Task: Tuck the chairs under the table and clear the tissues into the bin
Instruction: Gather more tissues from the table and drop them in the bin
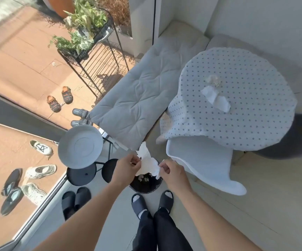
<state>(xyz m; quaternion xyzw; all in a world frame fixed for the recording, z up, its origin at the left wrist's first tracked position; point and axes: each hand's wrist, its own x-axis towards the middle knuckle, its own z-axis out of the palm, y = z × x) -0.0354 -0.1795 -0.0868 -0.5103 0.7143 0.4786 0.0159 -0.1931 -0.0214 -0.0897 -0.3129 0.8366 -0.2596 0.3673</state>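
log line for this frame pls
left hand+right hand: pinch tissue | over bin | two tissues on table | white chair tucked

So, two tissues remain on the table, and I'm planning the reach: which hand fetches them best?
Probably the right hand: the crumpled white tissues on the round dotted table lie on its side.

A grey cushion (137, 98) lies beside a plant rack (99, 57); shoes (59, 98) and slippers (76, 200) dot the floor.

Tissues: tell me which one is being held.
The tissue stretched between the left hand and right hand above the bin; the others lie on the table.
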